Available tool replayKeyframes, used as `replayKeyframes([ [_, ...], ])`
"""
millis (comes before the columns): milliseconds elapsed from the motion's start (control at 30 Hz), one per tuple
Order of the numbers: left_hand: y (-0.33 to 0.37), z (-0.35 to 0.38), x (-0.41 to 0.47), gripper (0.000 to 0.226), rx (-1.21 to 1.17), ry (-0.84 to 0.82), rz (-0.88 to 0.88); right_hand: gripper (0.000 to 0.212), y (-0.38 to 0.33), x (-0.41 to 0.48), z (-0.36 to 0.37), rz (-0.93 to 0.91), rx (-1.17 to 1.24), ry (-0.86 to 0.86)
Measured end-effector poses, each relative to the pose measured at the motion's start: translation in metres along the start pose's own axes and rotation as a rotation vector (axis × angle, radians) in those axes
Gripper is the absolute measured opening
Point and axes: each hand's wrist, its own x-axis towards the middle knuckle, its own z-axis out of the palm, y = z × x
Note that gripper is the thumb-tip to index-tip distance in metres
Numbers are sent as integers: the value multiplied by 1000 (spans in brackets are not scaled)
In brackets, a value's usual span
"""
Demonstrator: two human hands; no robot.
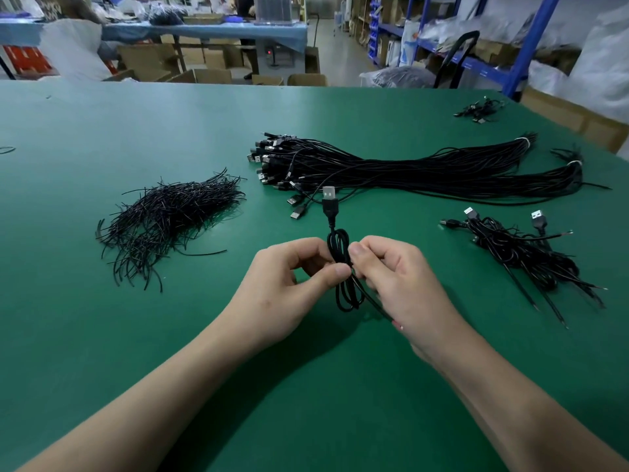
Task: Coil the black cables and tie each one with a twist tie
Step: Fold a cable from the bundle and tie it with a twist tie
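Ties [163, 216] lie heaped at left; I see my left hand [289, 284] and right hand [391, 277] both pinching one coiled cable [342, 264] mid-table. Uncoiled bundle [408, 168] remains behind; few finished coils [524, 253] at right.

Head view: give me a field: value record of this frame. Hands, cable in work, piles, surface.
left hand: pinching the middle of the coil
right hand: pinching the same spot from the other side
coiled black USB cable: looped, held above the table, plug pointing away
tie on coil: cannot tell
heap of short black twist ties: left of the hands
long bundle of uncoiled black USB cables: beyond the hands
pile of coiled black cables: right of the hands
green table mat: work surface
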Motion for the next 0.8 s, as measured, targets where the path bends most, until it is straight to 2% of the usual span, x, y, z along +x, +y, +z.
replayKeyframes([
  [100,0,0,-2,16,204,88,154,42,-2,0,-2,78,7,-30],
  [233,-4,-2,-1,17,576,261,455,39,-6,-2,-1,280,351,-108],
  [300,-5,-2,1,16,741,346,625,39,-8,-4,-1,307,399,-131],
  [367,-6,-3,2,16,792,371,683,42,-8,-4,0,301,379,-110],
  [433,-7,0,2,15,640,323,586,46,-7,-3,2,254,324,-21],
  [533,-8,5,-3,16,150,226,213,41,-4,-1,3,15,-4,135],
  [633,-9,8,-1,46,-245,133,-133,39,-3,-5,3,-212,-275,241],
  [700,-9,7,0,55,-368,22,-254,36,-4,-7,4,-293,-384,257],
  [800,-8,7,0,49,-479,-86,-287,34,-3,-6,5,-336,-454,239],
])
